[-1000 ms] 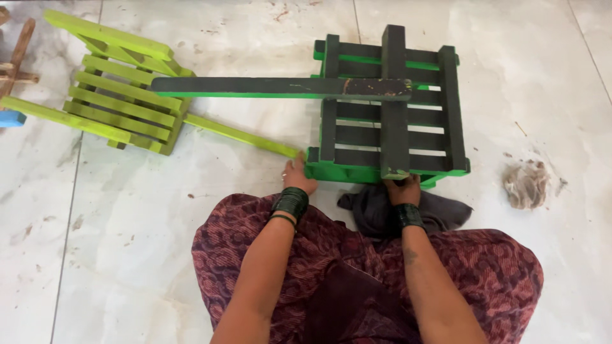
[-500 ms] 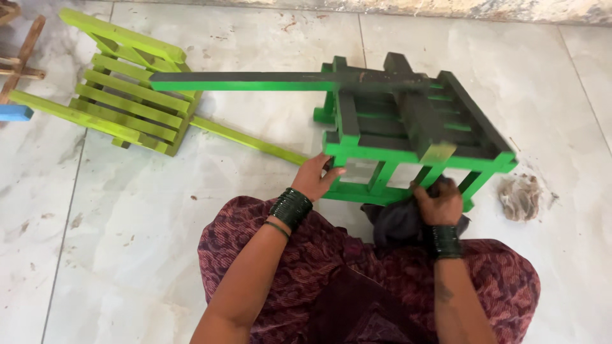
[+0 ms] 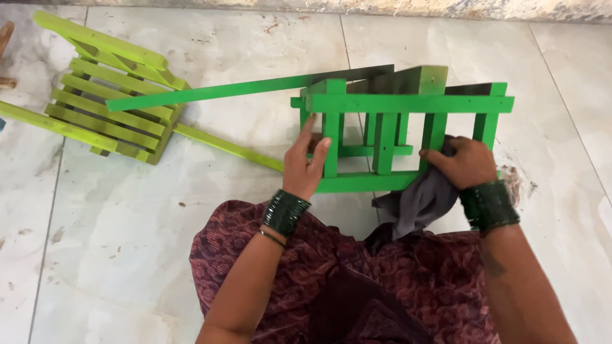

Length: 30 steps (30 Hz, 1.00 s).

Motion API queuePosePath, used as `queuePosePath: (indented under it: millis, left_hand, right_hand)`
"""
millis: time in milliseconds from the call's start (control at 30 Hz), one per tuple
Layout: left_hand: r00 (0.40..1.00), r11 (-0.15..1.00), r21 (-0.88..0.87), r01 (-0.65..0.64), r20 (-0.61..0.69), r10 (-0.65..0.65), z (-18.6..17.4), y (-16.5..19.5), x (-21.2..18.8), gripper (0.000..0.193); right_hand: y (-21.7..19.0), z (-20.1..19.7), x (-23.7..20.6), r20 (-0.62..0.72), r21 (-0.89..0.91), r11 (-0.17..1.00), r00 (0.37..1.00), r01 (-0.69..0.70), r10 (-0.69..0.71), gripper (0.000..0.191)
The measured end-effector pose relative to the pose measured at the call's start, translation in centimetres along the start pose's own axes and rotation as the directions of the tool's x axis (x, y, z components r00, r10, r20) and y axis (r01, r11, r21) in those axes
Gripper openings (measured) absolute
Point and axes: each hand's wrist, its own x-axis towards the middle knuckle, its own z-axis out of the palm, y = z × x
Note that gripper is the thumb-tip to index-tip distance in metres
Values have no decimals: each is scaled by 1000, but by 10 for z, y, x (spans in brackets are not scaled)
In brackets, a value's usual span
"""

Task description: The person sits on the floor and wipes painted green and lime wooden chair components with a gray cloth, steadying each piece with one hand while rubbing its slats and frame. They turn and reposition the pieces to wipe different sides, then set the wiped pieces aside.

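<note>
A bright green slatted wooden rack (image 3: 408,103) with a long handle bar stands tilted up on its near edge on the tiled floor. My left hand (image 3: 305,162) grips one of its upright slats near the left end. My right hand (image 3: 465,162) presses a grey cloth (image 3: 417,200) against the slats on the right side. Both wrists wear dark green bangles. My lap in a maroon patterned garment fills the bottom of the view.
A second, lime green slatted rack (image 3: 108,105) with long bars lies flat on the floor at the upper left. A wall base runs along the top edge. A stain marks the tiles (image 3: 516,178) right of the rack.
The green rack has been tipped up from lying flat with its dark face up to standing on its near edge. Both hands rose with it, the right now wiping with the cloth.
</note>
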Motion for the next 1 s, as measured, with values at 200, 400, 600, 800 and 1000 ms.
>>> queuePosePath:
  millis: [200, 400, 600, 800, 1000]
  left_hand:
    - [888, 699, 561, -443, 168, 428, 12, 12, -3, 38]
    - [898, 721, 548, -424, 152, 413, 13, 15, 50, 39]
    - [876, 714, 526, -462, 147, 459, 11, 12, 61, 37]
    - [871, 689, 550, -471, 166, 463, 11, 11, 58, 40]
    - [856, 672, 550, -497, 185, 482, 7, 12, 58, 42]
  right_hand:
    - [-16, -21, 69, 70, -110, 993, 997, 37, -29, 68]
    - [-24, -40, 73, -283, 68, 985, 950, 161, -136, 47]
    - [47, -17, -51, -12, 681, 720, 980, -136, 196, 34]
    - [88, 77, -110, 285, 939, 181, 956, -292, 68, 49]
    - [93, 169, -19, -15, 645, 739, 964, -194, 266, 45]
